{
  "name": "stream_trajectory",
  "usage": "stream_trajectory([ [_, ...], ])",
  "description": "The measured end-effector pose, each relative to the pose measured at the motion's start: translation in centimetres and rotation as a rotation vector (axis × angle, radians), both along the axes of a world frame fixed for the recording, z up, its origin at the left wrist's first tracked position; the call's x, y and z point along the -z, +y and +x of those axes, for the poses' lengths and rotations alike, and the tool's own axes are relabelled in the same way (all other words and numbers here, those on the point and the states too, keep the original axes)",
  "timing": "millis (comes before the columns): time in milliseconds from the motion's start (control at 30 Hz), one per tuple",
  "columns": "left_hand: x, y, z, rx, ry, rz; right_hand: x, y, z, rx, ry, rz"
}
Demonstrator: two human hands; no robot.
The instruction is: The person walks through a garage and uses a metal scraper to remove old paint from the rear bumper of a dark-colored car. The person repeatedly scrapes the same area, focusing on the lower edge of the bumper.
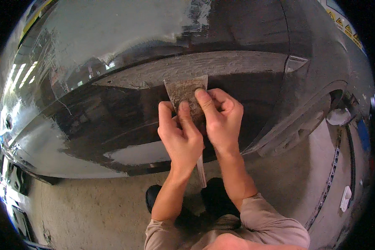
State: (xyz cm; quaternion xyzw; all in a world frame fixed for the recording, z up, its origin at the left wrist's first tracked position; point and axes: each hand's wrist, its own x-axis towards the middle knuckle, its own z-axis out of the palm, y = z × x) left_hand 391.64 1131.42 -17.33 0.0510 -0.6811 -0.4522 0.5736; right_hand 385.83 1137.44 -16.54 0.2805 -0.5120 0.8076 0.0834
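Both of my hands are closed on a putty knife (186, 86) with a wide flared blade, its face coated in dried grey-brown residue. My left hand (179, 135) pinches the blade's left side, thumb on its face. On the right side, my right hand (223, 118) grips it the same way with its thumb higher up. The blade's wide edge points away from me, at the lower border of a rough grey filler strip (233, 62) on a dark car body panel (116, 110). Below my hands a slim pale shaft (201, 173), perhaps the knife's handle, hangs down. My fingertips behind the blade are hidden.
Patches of grey filler or primer (141, 153) cover parts of the panel. A wheel arch (335, 93) curves at the right. On the concrete floor (91, 204) lie a dark strip or hose (331, 179) and a small white object (345, 198). My dark shoes (154, 196) stand below.
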Motion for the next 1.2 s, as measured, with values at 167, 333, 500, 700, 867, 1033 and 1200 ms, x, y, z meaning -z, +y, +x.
stream_trajectory([
  [167, 0.0, 1.1, -1.1, 0.069, 0.014, 0.061, 0.4, 1.0, -0.9, 0.066, 0.044, -0.027],
  [333, 0.5, 1.4, -1.4, 0.059, 0.062, -0.038, 0.8, 1.8, -1.4, 0.041, 0.044, -0.010],
  [500, 1.5, 0.5, 2.4, 0.470, -0.042, 0.282, 1.5, 1.3, 1.2, 0.056, -0.048, 0.054],
  [700, 1.9, -3.1, 7.3, 0.467, -0.280, 0.463, 1.3, -3.8, 4.1, -0.092, 0.053, -0.004],
  [867, 0.2, -4.5, 7.6, 0.387, -0.280, 0.396, 0.2, -5.2, 4.1, -0.111, 0.024, 0.023],
  [1033, 0.4, -5.1, 7.1, 0.288, -0.284, 0.275, -0.1, -5.5, 4.6, -0.157, -0.009, -0.006],
  [1200, 1.1, -5.5, 6.2, 0.211, -0.275, 0.229, 0.6, -6.1, 4.2, -0.065, -0.006, 0.041],
])
